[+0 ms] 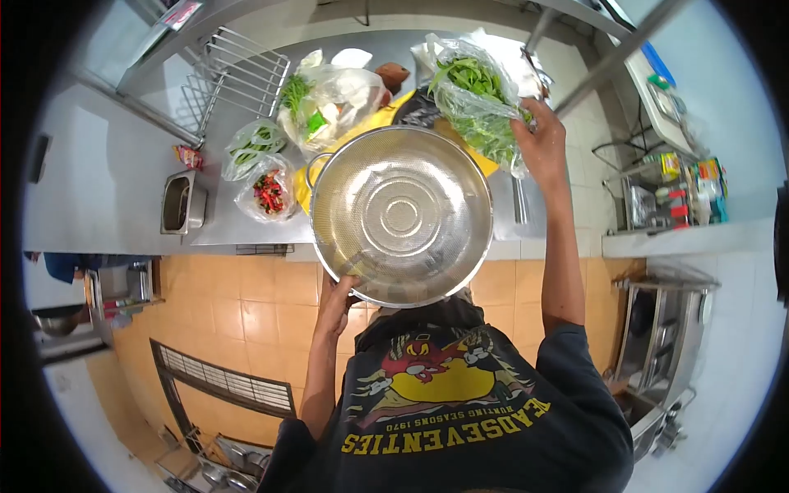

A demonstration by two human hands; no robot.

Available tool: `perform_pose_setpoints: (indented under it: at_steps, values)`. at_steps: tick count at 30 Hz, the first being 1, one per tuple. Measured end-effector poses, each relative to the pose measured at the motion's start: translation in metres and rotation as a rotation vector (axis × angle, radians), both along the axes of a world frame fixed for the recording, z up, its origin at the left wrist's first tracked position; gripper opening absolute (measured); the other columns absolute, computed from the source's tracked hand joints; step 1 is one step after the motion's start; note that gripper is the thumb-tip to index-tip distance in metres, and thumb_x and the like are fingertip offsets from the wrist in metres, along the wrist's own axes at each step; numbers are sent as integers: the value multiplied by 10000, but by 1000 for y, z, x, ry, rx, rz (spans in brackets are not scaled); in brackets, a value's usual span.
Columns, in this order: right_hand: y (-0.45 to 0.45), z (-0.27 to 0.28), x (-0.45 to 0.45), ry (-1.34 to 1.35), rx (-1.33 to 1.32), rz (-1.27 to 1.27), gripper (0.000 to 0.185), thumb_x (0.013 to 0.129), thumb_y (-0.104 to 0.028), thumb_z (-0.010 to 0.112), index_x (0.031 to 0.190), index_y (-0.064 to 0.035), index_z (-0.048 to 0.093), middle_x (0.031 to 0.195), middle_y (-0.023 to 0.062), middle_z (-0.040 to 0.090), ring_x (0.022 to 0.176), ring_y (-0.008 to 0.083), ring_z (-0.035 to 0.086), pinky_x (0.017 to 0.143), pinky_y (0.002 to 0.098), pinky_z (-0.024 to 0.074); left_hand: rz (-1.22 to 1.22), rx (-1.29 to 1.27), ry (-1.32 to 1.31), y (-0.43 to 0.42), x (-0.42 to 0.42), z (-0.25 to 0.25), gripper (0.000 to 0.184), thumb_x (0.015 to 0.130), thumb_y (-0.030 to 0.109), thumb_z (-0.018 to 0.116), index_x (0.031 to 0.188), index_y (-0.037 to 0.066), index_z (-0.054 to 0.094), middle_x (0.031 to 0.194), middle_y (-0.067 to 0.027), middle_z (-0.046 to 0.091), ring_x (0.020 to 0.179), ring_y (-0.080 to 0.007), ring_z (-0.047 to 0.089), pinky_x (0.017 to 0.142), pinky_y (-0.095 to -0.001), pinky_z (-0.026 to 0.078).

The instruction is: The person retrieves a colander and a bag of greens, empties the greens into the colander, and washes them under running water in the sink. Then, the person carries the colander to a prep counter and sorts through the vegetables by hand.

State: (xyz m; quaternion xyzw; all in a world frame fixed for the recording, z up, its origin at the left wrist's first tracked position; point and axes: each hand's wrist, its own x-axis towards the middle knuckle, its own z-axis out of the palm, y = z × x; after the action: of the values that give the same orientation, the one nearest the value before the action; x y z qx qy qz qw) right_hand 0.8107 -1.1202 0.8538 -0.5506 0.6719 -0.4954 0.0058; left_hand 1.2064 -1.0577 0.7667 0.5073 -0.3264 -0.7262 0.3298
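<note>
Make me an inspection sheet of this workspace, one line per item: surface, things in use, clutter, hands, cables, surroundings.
Surface: steel counter, bare patch at the near left.
Things in use: colander, overlapping the counter's near edge in view; bag of leafy greens, open.
Clutter: bag of chopped red pieces, bag of green pods, metal container, yellow material partly hidden by the colander.
Hands: left hand grips the colander's near rim; right hand holds the greens bag's edge.
Cables: nothing seen.
Surroundings: tiled floor; packets on the right.
</note>
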Motion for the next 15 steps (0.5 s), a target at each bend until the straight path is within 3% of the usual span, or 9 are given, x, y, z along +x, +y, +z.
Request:
perform_pose_setpoints:
  at_steps: [4, 5, 8, 15]
  values:
    - [60, -21, -1, -115, -86, -53, 328, 706, -125, 620, 987, 43, 591, 854, 189, 587, 748, 332, 564, 679, 374, 445, -32, 25, -66, 9, 7, -2, 589, 798, 113, 551, 1315, 42, 280, 1184, -125, 480, 999, -224, 558, 741, -339, 552]
    - [75, -23, -2, -122, 5, -105, 310, 713, -93, 606, 987, 52, 588, 868, 185, 593, 753, 326, 569, 673, 363, 449, -48, 27, -49, 10, 8, -5, 580, 795, 105, 547, 1307, 37, 284, 1199, -133, 471, 1016, -238, 555, 760, -364, 551]
    - [118, -19, -2, -119, 27, -181, 289, 722, -55, 590, 993, 46, 588, 842, 163, 584, 707, 275, 561, 645, 330, 448, -91, 32, -3, 15, 7, -15, 553, 787, 81, 533, 1283, 25, 296, 1242, -159, 444, 1065, -279, 546, 815, -438, 546]
    - [237, -18, -19, -201, 64, -430, 283, 731, -22, 588, 1010, 28, 591, 792, 109, 543, 631, 190, 519, 600, 290, 442, -260, -37, 61, 33, -44, 3, 577, 787, 103, 562, 1297, 18, 306, 1233, -133, 457, 1063, -273, 543, 836, -452, 524]
